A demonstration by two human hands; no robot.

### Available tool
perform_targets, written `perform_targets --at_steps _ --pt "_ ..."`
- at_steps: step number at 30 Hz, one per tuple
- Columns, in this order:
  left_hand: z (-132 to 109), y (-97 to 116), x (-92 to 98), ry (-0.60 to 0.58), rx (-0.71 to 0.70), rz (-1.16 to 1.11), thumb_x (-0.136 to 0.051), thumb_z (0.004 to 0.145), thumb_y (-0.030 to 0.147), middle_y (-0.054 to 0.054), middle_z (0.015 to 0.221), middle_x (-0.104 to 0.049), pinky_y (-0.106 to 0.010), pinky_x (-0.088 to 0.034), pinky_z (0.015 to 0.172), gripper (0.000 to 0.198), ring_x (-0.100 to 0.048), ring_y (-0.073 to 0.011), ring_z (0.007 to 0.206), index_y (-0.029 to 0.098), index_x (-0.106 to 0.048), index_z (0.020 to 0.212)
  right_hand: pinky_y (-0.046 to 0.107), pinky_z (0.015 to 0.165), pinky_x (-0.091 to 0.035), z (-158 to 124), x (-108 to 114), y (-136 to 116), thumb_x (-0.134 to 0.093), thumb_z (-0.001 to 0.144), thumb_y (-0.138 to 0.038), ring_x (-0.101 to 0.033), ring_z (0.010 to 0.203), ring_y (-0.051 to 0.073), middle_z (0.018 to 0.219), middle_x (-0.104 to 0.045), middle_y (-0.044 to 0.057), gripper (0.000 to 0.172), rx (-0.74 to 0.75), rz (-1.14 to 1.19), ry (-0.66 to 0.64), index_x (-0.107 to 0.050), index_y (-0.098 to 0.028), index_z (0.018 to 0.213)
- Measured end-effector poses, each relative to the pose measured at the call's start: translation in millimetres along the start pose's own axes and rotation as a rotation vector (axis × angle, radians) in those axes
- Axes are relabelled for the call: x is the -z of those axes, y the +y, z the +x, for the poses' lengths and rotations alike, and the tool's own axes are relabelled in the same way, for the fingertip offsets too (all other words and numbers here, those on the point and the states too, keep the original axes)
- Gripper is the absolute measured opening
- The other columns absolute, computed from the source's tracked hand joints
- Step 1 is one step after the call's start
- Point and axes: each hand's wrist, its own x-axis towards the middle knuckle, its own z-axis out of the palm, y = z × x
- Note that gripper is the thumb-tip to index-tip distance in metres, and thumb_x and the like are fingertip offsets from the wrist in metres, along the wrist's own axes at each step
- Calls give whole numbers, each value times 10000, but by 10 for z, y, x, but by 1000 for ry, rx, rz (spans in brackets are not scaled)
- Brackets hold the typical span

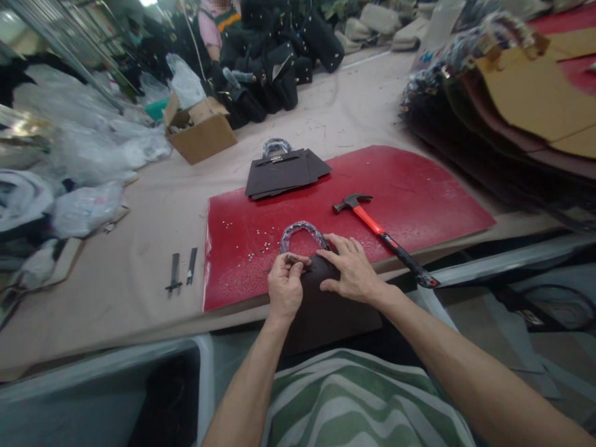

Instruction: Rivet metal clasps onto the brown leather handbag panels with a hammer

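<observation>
A dark brown bag panel (pixel 326 310) lies over the table's front edge and hangs toward my lap. Its looped handle (pixel 302 228), wrapped in clear plastic, rests on the red mat (pixel 410 180). At the panel's top, left of centre, my left hand (pixel 285 284) pinches a small metal piece (pixel 292 258), partly hidden by the fingers. My right hand (pixel 349 268) rests on the panel beside the handle's right end, fingers spread. A claw hammer (pixel 372 223) with a red and black grip lies to the right. Small metal bits (pixel 261 239) are scattered left of the handle.
More brown panels (pixel 279 175) with a wrapped handle lie at the mat's back edge. Two dark strips (pixel 175 273) are on the left. Behind stand a cardboard box (pixel 202 135) and black bags (pixel 274 74). Stacked panels (pixel 521 112) rise at right; a grey bin (pixel 205 372) is below left.
</observation>
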Motion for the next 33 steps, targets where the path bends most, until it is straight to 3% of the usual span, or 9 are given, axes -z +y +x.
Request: perform_targets --at_steps 14,20,23,26,28,30,33 --pt "-60 -59 -19 -3 -38 75 -565 932 241 -42 889 -724 -298 -626 790 68 -732 -151 825 175 -579 936 605 1180 -242 -19 -6 11 -861 688 -477 -358 1428 384 1575 -378 185 752 3 32 28 -624 -198 1345" --pt "-46 -121 1 -44 -175 199 -547 949 217 -32 871 -732 -292 -622 774 59 -724 -151 805 191 -599 939 620 1169 -254 -15 -25 14 -851 695 -450 -379 1411 398 1560 -395 185 729 21 90 46 -618 -192 1335" --pt "-32 -153 22 -95 -295 323 -526 955 176 -27 867 -742 -264 -606 770 90 -726 -146 802 201 -613 947 542 1112 -375 22 117 68 -750 798 -393 -459 1349 347 1480 -474 186 583 -29 192 188 -601 -169 1316" --pt "-34 -209 26 -135 -438 387 -509 962 153 -36 889 -749 -243 -599 778 125 -740 -150 838 203 -622 980 481 1023 -441 52 372 213 -619 884 -328 -532 1233 330 1328 -570 190 397 -205 62 362 -619 -140 1233" --pt "-42 -251 19 -152 -513 397 -505 965 152 -46 904 -751 -244 -603 786 139 -748 -158 853 204 -626 1011 483 939 -462 51 534 342 -601 883 -321 -564 1143 358 1231 -603 209 357 -355 -149 270 -632 -116 1174" --pt "-47 -277 9 -152 -535 394 -506 964 158 -49 908 -753 -251 -605 789 145 -751 -167 852 209 -630 1020 456 847 -471 37 645 468 -585 883 -317 -596 1053 366 1149 -617 228 322 -489 -293 80 -634 -97 1113" --pt "-41 -267 0 -136 -463 370 -518 958 181 -43 895 -756 -263 -605 786 134 -750 -174 832 222 -638 1002 385 749 -454 42 723 611 -568 858 -252 -628 934 320 1001 -632 208 189 -652 -97 -38 -619 -114 976"
